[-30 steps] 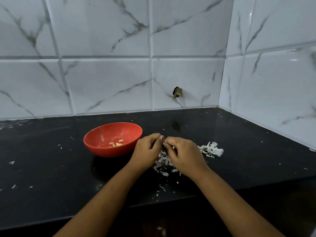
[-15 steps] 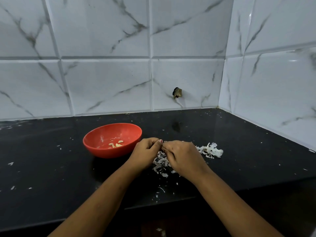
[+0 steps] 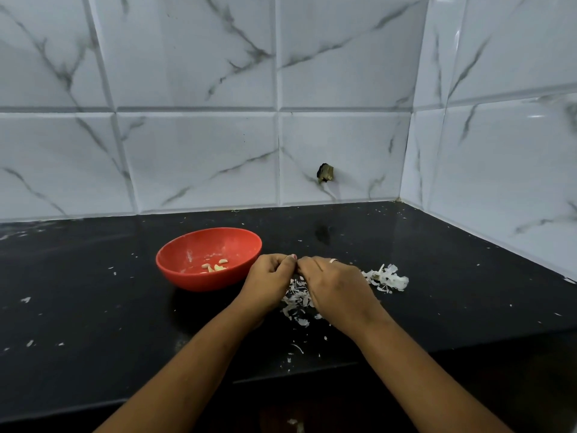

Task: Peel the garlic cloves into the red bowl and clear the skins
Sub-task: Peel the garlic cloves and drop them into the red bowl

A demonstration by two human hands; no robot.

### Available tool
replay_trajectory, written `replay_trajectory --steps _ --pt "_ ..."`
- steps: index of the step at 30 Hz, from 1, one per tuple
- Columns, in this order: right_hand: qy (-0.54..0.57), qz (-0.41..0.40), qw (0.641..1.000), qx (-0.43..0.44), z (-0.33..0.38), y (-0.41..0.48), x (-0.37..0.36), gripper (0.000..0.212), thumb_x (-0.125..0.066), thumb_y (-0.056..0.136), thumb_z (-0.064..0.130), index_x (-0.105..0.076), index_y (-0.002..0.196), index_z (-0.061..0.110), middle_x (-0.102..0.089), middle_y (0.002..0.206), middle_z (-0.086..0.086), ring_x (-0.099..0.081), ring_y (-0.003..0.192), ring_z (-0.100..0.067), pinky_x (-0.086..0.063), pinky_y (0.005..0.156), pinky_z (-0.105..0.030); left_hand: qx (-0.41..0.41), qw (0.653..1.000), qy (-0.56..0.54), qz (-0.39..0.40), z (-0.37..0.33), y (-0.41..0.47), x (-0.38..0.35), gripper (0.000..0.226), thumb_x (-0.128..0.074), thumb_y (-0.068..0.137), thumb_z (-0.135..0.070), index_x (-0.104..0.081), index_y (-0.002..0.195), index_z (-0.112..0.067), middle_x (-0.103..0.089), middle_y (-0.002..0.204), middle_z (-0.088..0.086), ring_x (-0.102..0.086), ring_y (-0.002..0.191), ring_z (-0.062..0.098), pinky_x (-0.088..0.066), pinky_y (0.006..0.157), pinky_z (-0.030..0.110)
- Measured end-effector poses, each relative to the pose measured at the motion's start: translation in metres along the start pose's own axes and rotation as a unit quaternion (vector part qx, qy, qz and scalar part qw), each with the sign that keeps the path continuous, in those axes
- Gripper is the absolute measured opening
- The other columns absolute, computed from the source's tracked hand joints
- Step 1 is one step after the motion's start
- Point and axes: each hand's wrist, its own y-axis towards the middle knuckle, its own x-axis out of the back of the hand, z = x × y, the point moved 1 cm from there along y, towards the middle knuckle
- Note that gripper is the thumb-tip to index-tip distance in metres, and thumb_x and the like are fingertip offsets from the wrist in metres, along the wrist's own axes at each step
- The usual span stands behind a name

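A red bowl (image 3: 193, 276) stands on the black counter, left of my hands, with a few peeled garlic cloves (image 3: 215, 266) in its bottom. My left hand (image 3: 268, 284) and my right hand (image 3: 335, 289) meet fingertip to fingertip just right of the bowl, fingers curled round a small garlic clove that is hidden between them. White garlic skins (image 3: 296, 303) lie on the counter under and between my hands. A second heap of skins (image 3: 388, 278) lies to the right of my right hand.
The black counter (image 3: 93, 307) carries scattered white flecks. Marble-look tiled walls close the back and the right side, meeting in a corner at the far right. A small dark hole (image 3: 325, 172) shows in the back wall. The counter's front edge runs under my forearms.
Both hands have stayed together over the skins, with small shifts of the fingers. The bowl and the skin heaps have not moved.
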Motion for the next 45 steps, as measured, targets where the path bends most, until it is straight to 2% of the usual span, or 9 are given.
replay_trajectory --steps 5,8,12,19,29,34,36,40,45 --pt "0.103 0.031 0.991 -0.083 0.003 0.000 -0.003 0.038 -0.025 0.091 0.033 -0.056 0.085 0.012 -0.061 0.068 0.000 -0.058 0.056 -0.023 -0.041 0.047 -0.032 -0.034 0.999 0.026 -0.031 0.002 0.000 -0.005 0.050 -0.045 0.100 -0.024 -0.041 0.050 -0.020 -0.033 0.043 -0.012 -0.029 0.042 0.003 -0.026 0.048 0.024" --pt "0.150 0.053 0.981 -0.111 -0.001 -0.001 -0.006 0.041 -0.014 0.087 0.043 -0.046 0.082 0.018 -0.049 0.067 0.007 -0.052 0.062 -0.021 -0.036 0.056 -0.033 -0.072 0.995 0.069 -0.029 0.004 -0.001 -0.007 0.044 -0.045 0.100 -0.027 -0.046 0.057 -0.018 -0.039 0.044 -0.012 -0.035 0.044 0.001 -0.028 0.048 0.019" --pt "0.181 0.041 0.976 -0.112 -0.005 0.001 -0.003 0.020 -0.034 0.090 0.032 -0.038 0.073 0.022 -0.034 0.056 0.012 -0.038 0.053 -0.011 -0.026 0.052 -0.027 -0.092 0.993 0.077 -0.021 0.006 -0.002 -0.006 0.038 -0.044 0.101 -0.024 -0.053 0.064 -0.019 -0.048 0.045 -0.016 -0.041 0.046 0.000 -0.030 0.049 0.015" --pt "0.260 0.019 0.955 -0.139 -0.006 0.001 0.002 0.023 -0.045 0.086 0.026 -0.041 0.063 0.023 -0.035 0.048 0.009 -0.038 0.047 -0.012 -0.026 0.047 -0.021 -0.049 0.999 0.007 0.020 0.009 0.001 -0.008 0.039 -0.040 0.101 -0.029 -0.057 0.073 -0.006 -0.038 0.044 -0.012 -0.031 0.043 0.002 -0.026 0.049 0.025" --pt "0.373 -0.011 0.908 -0.192 -0.007 0.002 0.002 0.028 -0.054 0.084 0.012 -0.050 0.057 0.018 -0.042 0.049 0.008 -0.039 0.047 -0.007 -0.030 0.048 -0.021 -0.039 0.998 -0.037 0.035 0.010 0.001 -0.010 0.038 -0.042 0.100 -0.031 -0.058 0.074 -0.010 -0.037 0.049 -0.010 -0.031 0.045 0.005 -0.025 0.048 0.025" --pt "0.396 -0.003 0.895 -0.207 -0.007 0.001 0.002 0.032 -0.057 0.088 0.005 -0.056 0.060 0.021 -0.045 0.048 0.010 -0.041 0.047 -0.005 -0.032 0.048 -0.019 -0.064 0.998 -0.004 -0.012 0.011 0.001 -0.008 0.030 -0.049 0.098 -0.029 -0.056 0.077 -0.010 -0.048 0.058 -0.003 -0.041 0.050 0.008 -0.036 0.051 0.027" --pt "0.396 -0.002 0.895 -0.206 -0.006 0.001 0.002 0.029 -0.057 0.088 0.007 -0.059 0.063 0.020 -0.047 0.049 0.010 -0.042 0.048 -0.005 -0.033 0.048 -0.019 -0.076 0.996 0.004 -0.041 0.010 0.001 -0.007 0.022 -0.052 0.097 -0.025 -0.054 0.076 -0.018 -0.053 0.062 -0.003 -0.045 0.050 0.008 -0.039 0.053 0.028" --pt "0.399 0.005 0.891 -0.217 -0.005 0.002 0.004 0.037 -0.056 0.091 0.008 -0.054 0.061 0.031 -0.049 0.048 0.013 -0.044 0.047 -0.005 -0.034 0.048 -0.019 -0.096 0.993 -0.016 -0.066 0.006 -0.001 -0.006 0.017 -0.056 0.095 -0.014 -0.057 0.078 -0.016 -0.056 0.060 -0.005 -0.046 0.048 0.008 -0.040 0.048 0.025" --pt "0.402 0.007 0.887 -0.228 -0.005 0.001 0.005 0.021 -0.055 0.093 0.011 -0.063 0.074 0.011 -0.055 0.055 0.001 -0.048 0.048 -0.015 -0.040 0.049 -0.032 -0.096 0.992 -0.018 -0.082 0.006 -0.001 -0.006 0.017 -0.059 0.093 -0.011 -0.065 0.077 -0.014 -0.060 0.057 -0.008 -0.050 0.047 0.009 -0.042 0.049 0.024"
